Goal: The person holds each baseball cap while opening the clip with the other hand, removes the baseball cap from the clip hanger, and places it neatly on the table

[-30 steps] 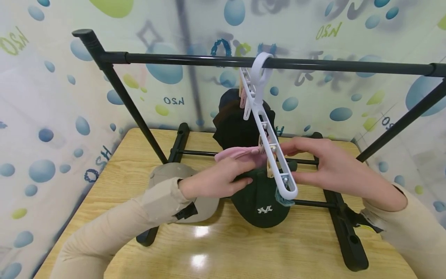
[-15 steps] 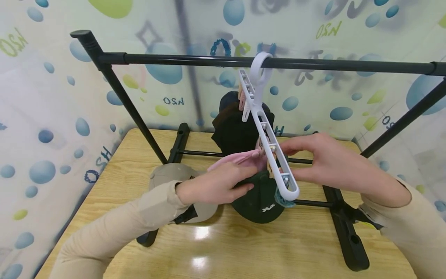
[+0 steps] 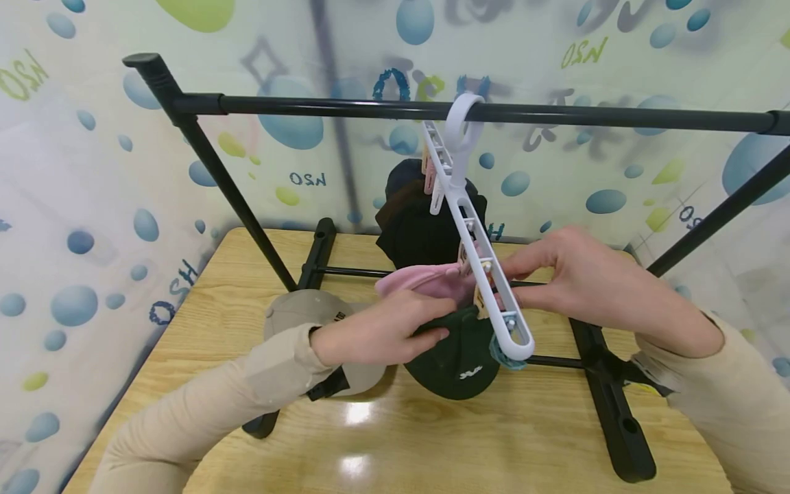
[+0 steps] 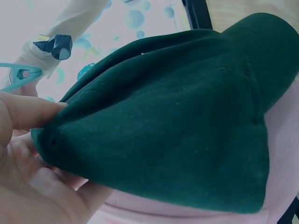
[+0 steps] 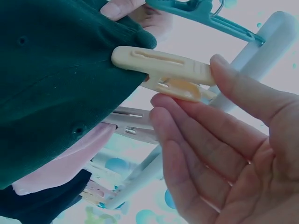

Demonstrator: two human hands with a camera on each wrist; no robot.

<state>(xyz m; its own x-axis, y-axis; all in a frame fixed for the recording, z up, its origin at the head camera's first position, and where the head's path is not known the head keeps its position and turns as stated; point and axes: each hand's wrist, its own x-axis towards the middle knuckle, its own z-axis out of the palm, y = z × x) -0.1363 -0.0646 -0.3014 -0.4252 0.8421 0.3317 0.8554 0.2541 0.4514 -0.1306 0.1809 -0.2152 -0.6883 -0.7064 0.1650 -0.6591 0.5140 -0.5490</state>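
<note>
A dark green baseball cap point(image 3: 453, 360) hangs below the near end of the white hanger point(image 3: 457, 154), its brim toward me. My left hand point(image 3: 382, 328) pinches the cap's edge between thumb and fingers; the left wrist view shows this hand point(image 4: 39, 186) at the cap's point(image 4: 163, 121) left side. My right hand point(image 3: 583, 285) pinches a cream clothespin point(image 5: 159, 63) by its handle end, its thumb above and fingertips below. The clothespin's tip lies over the cap's rim point(image 5: 93, 88). Directly behind hangs a pink cap point(image 3: 416, 278), clipped to the same hanger.
A black rack bar point(image 3: 308, 106) carries the hanger. Darker caps point(image 3: 426, 226) hang at its far end. A beige cap point(image 3: 302, 309) lies on the wooden table point(image 3: 395, 446), left of the green one. A teal clothespin point(image 5: 196, 13) hangs on the hanger's near end.
The green cap has shifted slightly left and its brim has turned. The hanger's near end has swung a little right. My right hand has risen slightly; both hands keep their grips.
</note>
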